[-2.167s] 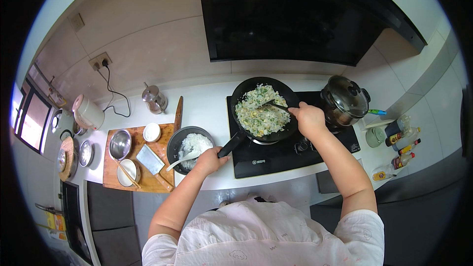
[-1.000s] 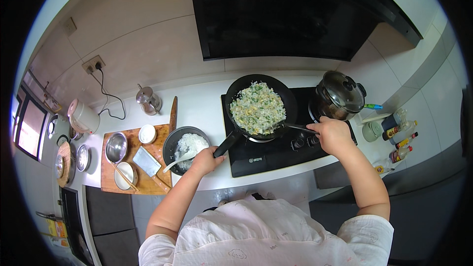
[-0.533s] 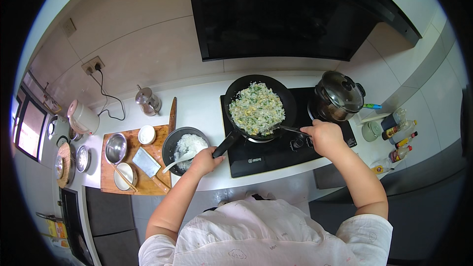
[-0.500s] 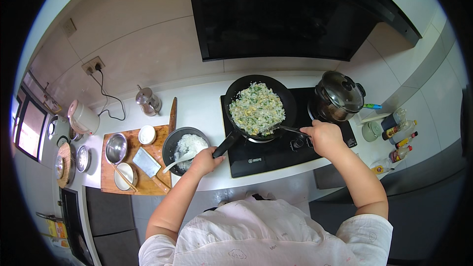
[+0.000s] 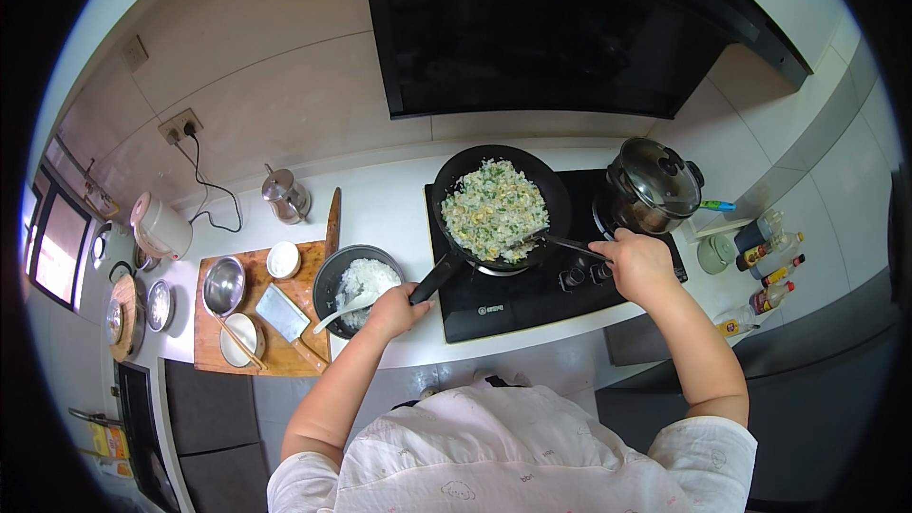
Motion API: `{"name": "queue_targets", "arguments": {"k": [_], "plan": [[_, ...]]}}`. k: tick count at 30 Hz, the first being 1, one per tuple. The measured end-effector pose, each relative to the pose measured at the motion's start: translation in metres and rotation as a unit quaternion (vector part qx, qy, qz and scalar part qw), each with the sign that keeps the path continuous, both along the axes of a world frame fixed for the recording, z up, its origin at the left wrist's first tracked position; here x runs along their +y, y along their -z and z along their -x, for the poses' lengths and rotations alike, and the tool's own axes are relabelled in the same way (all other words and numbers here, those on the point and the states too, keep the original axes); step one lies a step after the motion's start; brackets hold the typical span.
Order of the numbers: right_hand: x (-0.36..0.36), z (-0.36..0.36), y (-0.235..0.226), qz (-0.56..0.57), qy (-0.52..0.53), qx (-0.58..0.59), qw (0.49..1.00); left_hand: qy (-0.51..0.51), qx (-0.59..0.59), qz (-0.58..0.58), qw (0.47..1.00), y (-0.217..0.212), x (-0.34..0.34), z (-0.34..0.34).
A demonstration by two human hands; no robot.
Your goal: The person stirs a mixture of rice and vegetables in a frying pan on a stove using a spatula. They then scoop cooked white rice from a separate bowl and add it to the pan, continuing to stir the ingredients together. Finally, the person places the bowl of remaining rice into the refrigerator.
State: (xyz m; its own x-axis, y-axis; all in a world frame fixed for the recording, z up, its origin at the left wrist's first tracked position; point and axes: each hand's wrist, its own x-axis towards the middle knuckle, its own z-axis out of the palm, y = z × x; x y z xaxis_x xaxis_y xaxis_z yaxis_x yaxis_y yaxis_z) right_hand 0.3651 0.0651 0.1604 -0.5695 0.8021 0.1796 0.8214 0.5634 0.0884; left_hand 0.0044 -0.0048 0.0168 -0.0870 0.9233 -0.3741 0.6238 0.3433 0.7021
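Stove: the flat black glass stove [image 5: 532, 290] is sitting under the round black metal frying pan [image 5: 502, 207] of rice and greens.
Pan: it could be tipping, spilling rice.
Left hand [image 5: 397, 309]: clenched on the black pan handle [image 5: 435, 277].
Right hand [image 5: 638, 263]: gripping the thin dark metal spatula [image 5: 556, 241], scooping in the pan; food could be flying out.

Beige tiled wall [image 5: 275, 66], white counter [image 5: 380, 204]

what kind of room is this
Most likely a home kitchen. A black frying pan of rice sits on a black cooktop under a dark range hood, and a wooden cutting board with small bowls lies on the white counter.
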Motion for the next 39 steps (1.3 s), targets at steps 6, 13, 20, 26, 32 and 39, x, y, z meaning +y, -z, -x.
{"name": "queue_targets", "arguments": {"k": [6, 13, 20, 26, 32, 39], "plan": [[-0.001, -0.006, 0.008, 0.017, -0.007, -0.022, 1.000, 0.012, 0.012, -0.016, 1.000, 0.004, 0.001, 0.001], [-0.002, 0.000, 0.011, 0.012, -0.003, -0.017, 1.000, 0.010, 0.019, -0.017, 1.000, 0.005, 0.001, 0.001], [-0.002, 0.000, 0.005, 0.002, 0.008, -0.008, 1.000, 0.009, 0.017, -0.020, 1.000, 0.003, 0.000, 0.001], [0.001, 0.007, 0.021, 0.021, -0.012, -0.026, 0.999, 0.007, 0.005, -0.020, 1.000, 0.004, 0.001, 0.000], [-0.001, 0.003, 0.009, 0.005, -0.007, -0.001, 1.000, 0.005, 0.009, -0.023, 1.000, 0.005, 0.000, 0.001], [0.000, 0.001, 0.013, 0.010, -0.017, 0.000, 1.000, 0.010, 0.011, -0.022, 1.000, 0.004, 0.000, 0.001]]}}
